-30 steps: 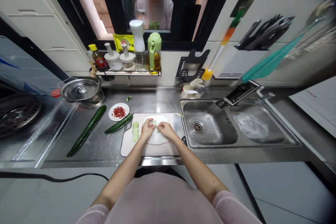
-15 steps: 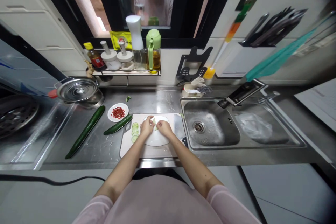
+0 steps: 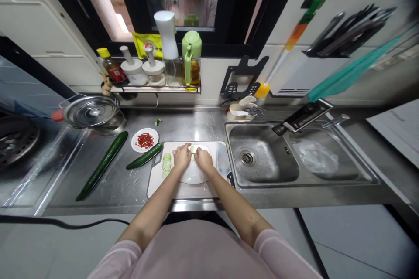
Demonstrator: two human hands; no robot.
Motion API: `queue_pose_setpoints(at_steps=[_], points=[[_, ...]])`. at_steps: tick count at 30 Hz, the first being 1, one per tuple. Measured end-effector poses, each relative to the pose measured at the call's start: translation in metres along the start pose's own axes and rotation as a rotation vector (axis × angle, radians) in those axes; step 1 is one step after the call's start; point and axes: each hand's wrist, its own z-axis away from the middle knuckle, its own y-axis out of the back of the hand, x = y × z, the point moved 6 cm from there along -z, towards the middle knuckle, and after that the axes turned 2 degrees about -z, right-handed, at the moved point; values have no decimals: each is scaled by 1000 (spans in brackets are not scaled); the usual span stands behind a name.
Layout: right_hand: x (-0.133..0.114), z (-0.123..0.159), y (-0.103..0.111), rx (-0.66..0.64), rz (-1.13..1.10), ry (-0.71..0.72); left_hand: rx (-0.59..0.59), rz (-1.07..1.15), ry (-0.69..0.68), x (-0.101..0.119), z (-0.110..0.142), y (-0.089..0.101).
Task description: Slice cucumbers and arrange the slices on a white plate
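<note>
Both my hands are together over a white plate (image 3: 196, 176) on a cutting board (image 3: 160, 191). Pale green cucumber slices (image 3: 193, 150) sit between my fingertips near the plate's far side. My left hand (image 3: 181, 157) has its fingers curled against the slices from the left. My right hand (image 3: 203, 160) pinches them from the right; its fingertips are partly hidden. An overlapping row of cucumber slices (image 3: 166, 165) lies on the board left of the plate. A cut cucumber piece (image 3: 144, 157) rests with one end on the board's left edge.
A whole cucumber (image 3: 103, 165) and a small plate of chopped red pieces (image 3: 145, 140) lie to the left. A knife (image 3: 224, 157) is at the board's right edge, beside the sink (image 3: 265, 152). A lidded steel pot (image 3: 94, 113) stands behind; a condiment shelf (image 3: 160, 90) hangs above.
My left hand has turned flatter, and my right hand has closed in over the slices. More of the pale slices shows between the fingertips. The view has shifted slightly.
</note>
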Motion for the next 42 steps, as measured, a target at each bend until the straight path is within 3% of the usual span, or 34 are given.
queue_pose_setpoints(at_steps=[13,42], points=[[-9,18,-10,2,227,165,45,-96,-151,1,3,-1],[-8,16,-12,-8,272,192,80,-81,-80,-1,3,-1]])
